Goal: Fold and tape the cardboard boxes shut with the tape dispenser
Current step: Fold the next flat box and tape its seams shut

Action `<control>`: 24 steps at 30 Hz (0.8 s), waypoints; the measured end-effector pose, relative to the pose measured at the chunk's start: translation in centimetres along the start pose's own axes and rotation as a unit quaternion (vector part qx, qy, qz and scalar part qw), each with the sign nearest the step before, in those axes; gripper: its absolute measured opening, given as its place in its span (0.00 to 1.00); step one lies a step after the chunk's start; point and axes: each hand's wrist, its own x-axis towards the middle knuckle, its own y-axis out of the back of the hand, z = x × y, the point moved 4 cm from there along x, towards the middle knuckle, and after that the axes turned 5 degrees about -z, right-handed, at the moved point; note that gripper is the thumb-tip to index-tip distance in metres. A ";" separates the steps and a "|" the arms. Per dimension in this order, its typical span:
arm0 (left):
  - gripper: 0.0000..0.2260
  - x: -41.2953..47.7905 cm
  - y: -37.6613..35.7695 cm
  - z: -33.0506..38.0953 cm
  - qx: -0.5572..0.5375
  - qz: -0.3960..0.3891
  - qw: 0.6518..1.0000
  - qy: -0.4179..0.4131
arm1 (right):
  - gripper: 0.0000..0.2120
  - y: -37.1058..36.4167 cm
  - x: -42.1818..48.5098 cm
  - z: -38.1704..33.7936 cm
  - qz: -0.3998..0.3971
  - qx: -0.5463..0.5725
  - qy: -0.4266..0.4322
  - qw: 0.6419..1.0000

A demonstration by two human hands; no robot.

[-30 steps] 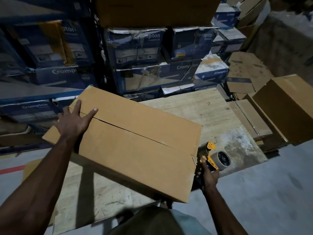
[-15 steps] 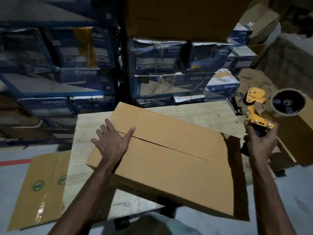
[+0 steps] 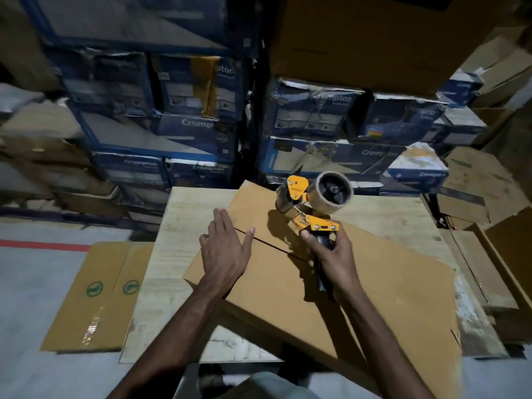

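Right grip is wrapping closed around the dark handle of the tape dispenser, fingers curled, thumb side toward the camera. The dispenser's orange frame and its tape roll are standing up above the fist, over the far half of the cardboard box; whether the front end is touching the cardboard cannot be told.

Left grip is lying spread and flat, palm down, holding nothing. It is pressing on the near-left part of the box top, thumb reaching to the seam where the two top flaps are meeting. The seam is running diagonally from the left hand toward the right fist and is showing no tape along the visible stretch.

The box is lying skewed across the pale wooden bench, its near corner overhanging the bench's front edge.

On the grey floor left of the bench a flattened carton with green round marks is lying. A red line is crossing the floor beyond it. Behind the bench, blue printed cartons are sitting in stacks. More brown cartons are crowding the right side.
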 end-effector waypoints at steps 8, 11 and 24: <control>0.26 0.0 1.9 -0.9 -0.124 -0.012 0.991 -0.052 | 0.18 -2.9 -0.3 0.1 -0.060 -0.052 0.003 0.997; 0.19 -1.1 4.9 -0.7 -0.295 0.028 0.955 0.021 | 0.18 -2.9 -0.5 -0.3 -0.053 -0.096 0.028 0.994; 0.28 -1.5 6.5 1.6 -0.628 -0.220 0.713 0.220 | 0.22 -2.3 -2.3 -1.3 -0.058 -0.297 0.106 0.947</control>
